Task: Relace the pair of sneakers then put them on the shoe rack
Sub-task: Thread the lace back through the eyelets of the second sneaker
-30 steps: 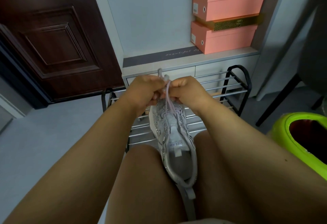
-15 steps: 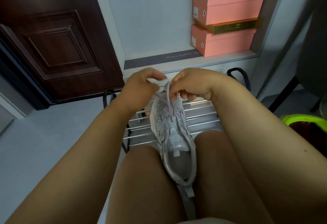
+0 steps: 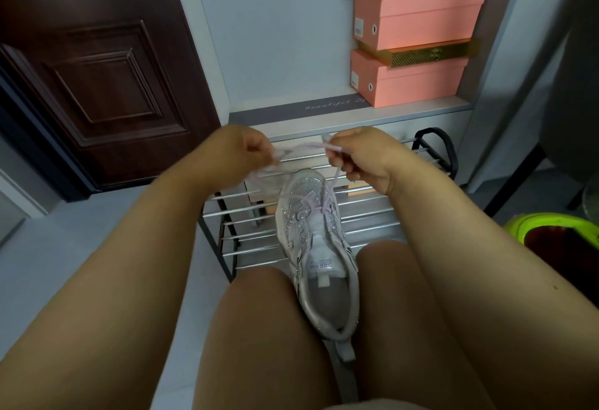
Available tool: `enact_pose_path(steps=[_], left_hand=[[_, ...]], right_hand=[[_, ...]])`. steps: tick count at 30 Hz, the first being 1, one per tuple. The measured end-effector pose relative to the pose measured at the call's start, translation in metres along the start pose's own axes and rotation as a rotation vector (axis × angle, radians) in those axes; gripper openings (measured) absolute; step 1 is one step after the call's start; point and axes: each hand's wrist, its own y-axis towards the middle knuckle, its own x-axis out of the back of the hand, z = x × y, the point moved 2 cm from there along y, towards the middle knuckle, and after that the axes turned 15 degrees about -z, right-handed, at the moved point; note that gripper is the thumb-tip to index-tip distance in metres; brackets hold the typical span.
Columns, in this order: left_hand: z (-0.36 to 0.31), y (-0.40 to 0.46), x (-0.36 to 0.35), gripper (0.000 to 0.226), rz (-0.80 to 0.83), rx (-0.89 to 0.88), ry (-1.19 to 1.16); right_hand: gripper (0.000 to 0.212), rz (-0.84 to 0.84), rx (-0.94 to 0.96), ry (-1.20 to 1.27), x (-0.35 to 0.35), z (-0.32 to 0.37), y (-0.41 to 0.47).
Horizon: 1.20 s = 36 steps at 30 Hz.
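A white sneaker (image 3: 319,247) with sparkly sides lies wedged between my thighs, toe pointing away from me. Its pale pink lace (image 3: 334,182) runs up from the eyelets to both hands. My left hand (image 3: 243,147) pinches one lace end above and left of the toe. My right hand (image 3: 359,153) pinches the other end above and right of the toe. A stretch of lace spans between the two hands. The metal shoe rack (image 3: 366,212) stands just beyond my knees, under the sneaker's toe. No second sneaker is in view.
Pink shoe boxes (image 3: 415,53) are stacked on a grey cabinet ledge (image 3: 324,111) behind the rack. A dark wooden door (image 3: 90,69) is at the left. A lime green bin (image 3: 564,234) stands at the right, with a dark chair leg (image 3: 515,179) beside it.
My hands were together over the sneaker's toe. They have moved apart, left hand leftward and right hand rightward, drawing the lace out between them.
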Motion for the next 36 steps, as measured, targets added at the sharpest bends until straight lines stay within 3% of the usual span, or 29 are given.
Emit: enact_pose_path(steps=[4,9,15,19,20,23,25,28,31,36], left_hand=[[0.014,0.01,0.023,0.02,-0.073,0.016,0.15],[0.039,0.004,0.019,0.027,0.04,0.165,0.205],[0.038,-0.014,-0.008,0.031,0.095,0.344,-0.35],[0.027,-0.015,-0.014,0.029,0.028,0.388,-0.633],[0.024,-0.014,-0.013,0.028,0.002,0.394,-0.696],[0.015,-0.012,-0.009,0.026,-0.052,0.406,-0.843],[0.011,-0.011,-0.006,0.026,-0.073,0.409,-0.903],[0.012,-0.013,-0.003,0.026,-0.106,0.424,-0.964],[0.02,-0.026,-0.005,0.026,-0.111,0.481,-0.983],[0.026,-0.07,-0.03,0.036,0.206,0.347,-0.606]], right_hand=[[0.035,-0.129,-0.118,0.054,0.004,-0.007,0.0],[0.037,-0.288,-0.236,0.066,0.006,-0.019,-0.001],[0.028,-0.212,-0.043,-0.103,-0.005,-0.02,-0.006],[0.025,-0.475,0.315,-0.445,-0.01,-0.009,-0.012],[0.028,-0.403,0.366,-0.437,-0.013,-0.002,-0.017],[0.031,0.131,0.256,-0.393,-0.03,0.01,-0.044],[0.027,0.3,0.281,-0.404,-0.038,0.008,-0.056],[0.026,0.348,0.309,-0.367,-0.044,0.002,-0.058],[0.021,0.254,0.244,-0.222,-0.04,0.005,-0.053],[0.023,0.149,0.294,-0.24,-0.036,0.01,-0.045]])
